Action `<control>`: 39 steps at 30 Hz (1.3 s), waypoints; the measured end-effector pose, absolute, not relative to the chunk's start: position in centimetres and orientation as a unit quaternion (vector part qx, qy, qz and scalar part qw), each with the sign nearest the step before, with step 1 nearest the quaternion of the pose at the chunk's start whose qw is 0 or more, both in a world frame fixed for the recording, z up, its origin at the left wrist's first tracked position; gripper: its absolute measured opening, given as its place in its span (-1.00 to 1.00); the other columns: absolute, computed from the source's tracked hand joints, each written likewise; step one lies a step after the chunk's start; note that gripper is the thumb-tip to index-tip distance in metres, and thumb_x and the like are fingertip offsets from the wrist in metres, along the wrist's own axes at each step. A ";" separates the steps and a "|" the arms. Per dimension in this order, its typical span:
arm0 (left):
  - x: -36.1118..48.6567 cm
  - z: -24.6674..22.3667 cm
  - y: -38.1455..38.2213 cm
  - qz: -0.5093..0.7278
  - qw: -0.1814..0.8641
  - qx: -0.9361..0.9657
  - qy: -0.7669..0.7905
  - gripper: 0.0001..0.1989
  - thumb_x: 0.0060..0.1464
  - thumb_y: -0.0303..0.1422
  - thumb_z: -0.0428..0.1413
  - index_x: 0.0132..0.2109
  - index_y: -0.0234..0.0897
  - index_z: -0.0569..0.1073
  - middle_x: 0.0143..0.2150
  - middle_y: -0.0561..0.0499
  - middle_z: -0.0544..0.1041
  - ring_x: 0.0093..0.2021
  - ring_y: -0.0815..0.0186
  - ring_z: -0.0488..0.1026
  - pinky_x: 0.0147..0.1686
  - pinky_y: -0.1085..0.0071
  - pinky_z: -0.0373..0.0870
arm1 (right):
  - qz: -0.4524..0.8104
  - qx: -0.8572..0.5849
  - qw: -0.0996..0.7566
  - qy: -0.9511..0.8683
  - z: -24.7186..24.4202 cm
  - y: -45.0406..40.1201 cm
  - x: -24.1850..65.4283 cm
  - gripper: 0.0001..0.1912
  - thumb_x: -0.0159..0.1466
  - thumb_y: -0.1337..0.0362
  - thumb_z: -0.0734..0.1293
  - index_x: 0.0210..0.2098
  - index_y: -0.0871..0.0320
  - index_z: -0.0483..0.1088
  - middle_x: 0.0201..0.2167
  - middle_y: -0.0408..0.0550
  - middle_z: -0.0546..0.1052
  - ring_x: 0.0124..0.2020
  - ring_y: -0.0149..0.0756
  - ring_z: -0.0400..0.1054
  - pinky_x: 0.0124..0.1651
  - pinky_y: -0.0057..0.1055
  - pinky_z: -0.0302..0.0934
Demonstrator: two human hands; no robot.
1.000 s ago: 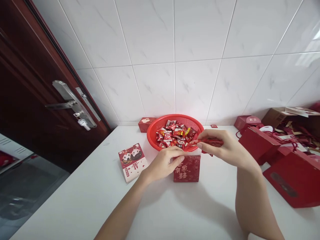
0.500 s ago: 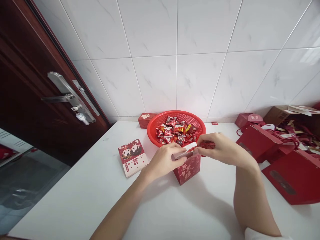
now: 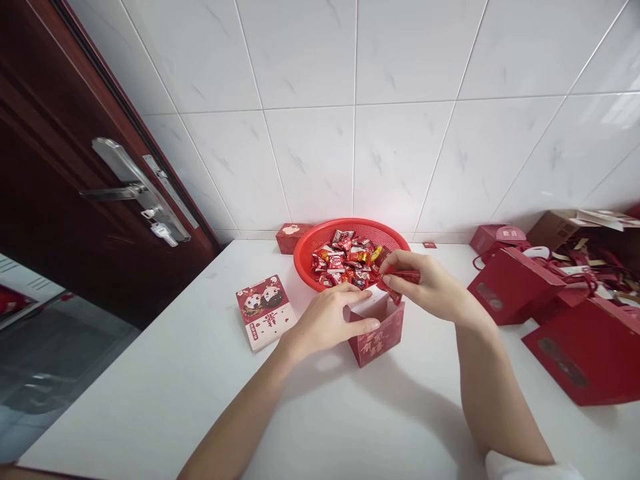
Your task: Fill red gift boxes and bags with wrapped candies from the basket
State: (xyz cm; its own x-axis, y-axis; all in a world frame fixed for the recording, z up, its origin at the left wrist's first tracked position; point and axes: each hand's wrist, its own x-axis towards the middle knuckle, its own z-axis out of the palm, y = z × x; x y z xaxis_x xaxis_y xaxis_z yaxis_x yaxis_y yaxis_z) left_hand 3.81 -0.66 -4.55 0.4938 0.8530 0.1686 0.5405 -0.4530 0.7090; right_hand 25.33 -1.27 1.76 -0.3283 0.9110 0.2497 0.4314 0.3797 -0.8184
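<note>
A small red box [image 3: 377,341] with pale lettering stands upright on the white table, its top open. My left hand [image 3: 333,317] grips the box's left upper edge between thumb and fingers. Over the box's right rim, my right hand [image 3: 417,283] pinches a thin red item [image 3: 393,290], whose exact kind I cannot make out. Just behind both hands is a red basket [image 3: 303,257] holding many wrapped candies [image 3: 345,260]. A flat red and cream packet [image 3: 265,312] with two cartoon faces lies left of my left hand.
A small red box [image 3: 290,238] sits behind the basket's left side. Red bags [image 3: 590,350] and an open carton [image 3: 555,230] of red items crowd the right. A small red square [image 3: 429,245] lies near the tiled wall. A dark door [image 3: 60,167] is at left.
The small box's top has come open wider, with its white flap no longer raised across it. My right hand has shifted slightly left, and the red item now hangs over the opening.
</note>
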 end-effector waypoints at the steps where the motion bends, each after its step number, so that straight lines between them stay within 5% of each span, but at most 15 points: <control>1: 3.8 -4.5 -0.6 0.263 0.300 0.811 0.427 -0.45 0.06 -0.02 0.28 0.16 -0.11 0.53 0.05 -0.07 0.54 -0.02 0.10 0.52 -0.05 0.24 0.44 | 0.328 -0.441 0.367 -0.751 1.7 -1.2 25.2 -0.85 0.31 0.28 0.25 -0.36 0.14 0.41 -0.43 -0.12 0.49 -0.45 -0.36 0.36 -0.38 -0.41 0.27; 7: 3.7 -4.1 -0.4 0.243 0.290 0.821 0.428 -0.71 0.05 -0.06 0.28 -0.25 -0.19 0.61 -0.20 0.00 0.57 -0.25 0.19 0.52 -0.26 0.31 0.44 | 0.327 -0.388 0.304 -0.806 1.4 -0.8 24.8 -0.73 0.35 0.34 0.17 -0.26 0.12 0.52 -0.34 -0.11 0.59 -0.37 -0.34 0.42 -0.31 -0.40 0.30; 14: 3.6 -4.2 -0.3 0.263 0.315 0.811 0.418 -0.44 0.02 -0.04 0.30 0.15 -0.11 0.54 0.12 -0.09 0.55 0.06 0.03 0.52 0.03 0.17 0.46 | 0.307 -0.379 0.401 -0.775 1.6 -0.8 25.1 -0.75 0.37 0.26 0.23 -0.21 0.10 0.57 -0.21 -0.05 0.63 -0.19 -0.25 0.49 -0.19 -0.34 0.36; 19: 3.5 -4.2 -0.2 0.259 0.320 0.810 0.417 -0.46 0.04 -0.07 0.30 0.15 -0.09 0.54 0.14 -0.08 0.55 0.12 0.02 0.50 0.09 0.14 0.44 | 0.318 -0.331 0.454 -0.764 0.8 -0.1 24.5 -0.78 0.35 0.24 0.30 -0.17 0.10 0.61 -0.26 -0.04 0.62 -0.22 -0.27 0.47 -0.17 -0.32 0.37; 30: 3.8 -3.5 -0.3 0.255 0.341 0.809 0.404 -0.67 0.01 -0.20 0.32 -0.06 -0.17 0.61 -0.08 -0.02 0.64 -0.08 0.09 0.57 -0.06 0.23 0.49 | 0.436 -0.227 0.315 -0.812 -0.4 1.6 24.8 -0.79 0.28 0.17 0.43 -0.17 0.13 0.63 -0.28 -0.04 0.68 -0.24 -0.27 0.55 -0.14 -0.31 0.46; 36: 3.5 -4.2 -0.1 0.255 0.357 0.813 0.383 -0.45 0.06 -0.14 0.30 0.21 -0.02 0.49 0.19 -0.01 0.53 0.18 0.04 0.46 0.19 0.15 0.38 | 0.401 -0.303 0.371 -0.781 0.0 1.3 26.1 -0.71 0.26 0.14 0.44 -0.07 0.12 0.59 -0.13 0.00 0.67 -0.13 -0.19 0.57 -0.09 -0.27 0.47; 39: 3.5 -4.4 -0.1 0.263 0.361 0.816 0.367 -0.50 0.16 -0.11 0.24 0.22 -0.04 0.48 0.18 -0.05 0.53 0.16 0.05 0.47 0.16 0.14 0.40 | 0.368 -0.335 0.401 -0.769 0.4 1.0 26.6 -0.72 0.27 0.10 0.43 -0.12 0.13 0.60 -0.14 0.02 0.67 -0.12 -0.16 0.56 -0.07 -0.25 0.46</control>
State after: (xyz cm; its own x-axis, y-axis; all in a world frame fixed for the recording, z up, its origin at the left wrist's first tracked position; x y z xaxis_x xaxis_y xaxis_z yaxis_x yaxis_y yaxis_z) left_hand 3.51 -0.06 -4.38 0.5920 0.7892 0.1632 0.4100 -0.4692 0.7821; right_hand 26.60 1.00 0.35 -0.4544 0.8104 0.3699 0.2213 0.5049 -0.8344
